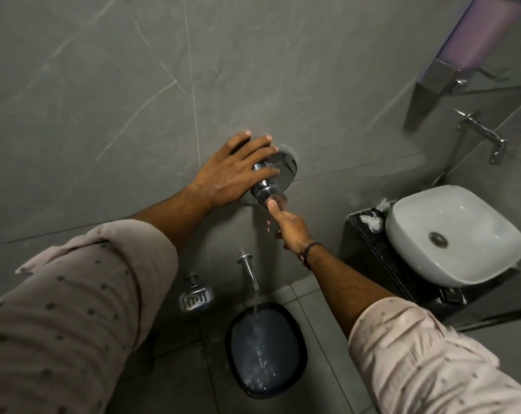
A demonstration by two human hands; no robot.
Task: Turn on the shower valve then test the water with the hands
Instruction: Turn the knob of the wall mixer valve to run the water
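A chrome shower valve [286,165] with a round plate and a protruding handle [266,191] sits on the grey tiled wall. My left hand [232,171] lies flat on the wall and plate with fingers spread, wet, its lower fingers against the handle's stem. My right hand [289,227] is below the valve, thumb tip pressed on the handle's end, the other fingers curled underneath. A chrome spout [250,273] lower on the wall pours a stream of water [257,333] into a dark bucket [266,348] on the floor.
A white basin [453,234] on a black counter [363,243] stands to the right, a wall tap [483,132] above it. A chrome soap dish [196,297] hangs left of the spout. A soap dispenser [474,46] is at the upper right.
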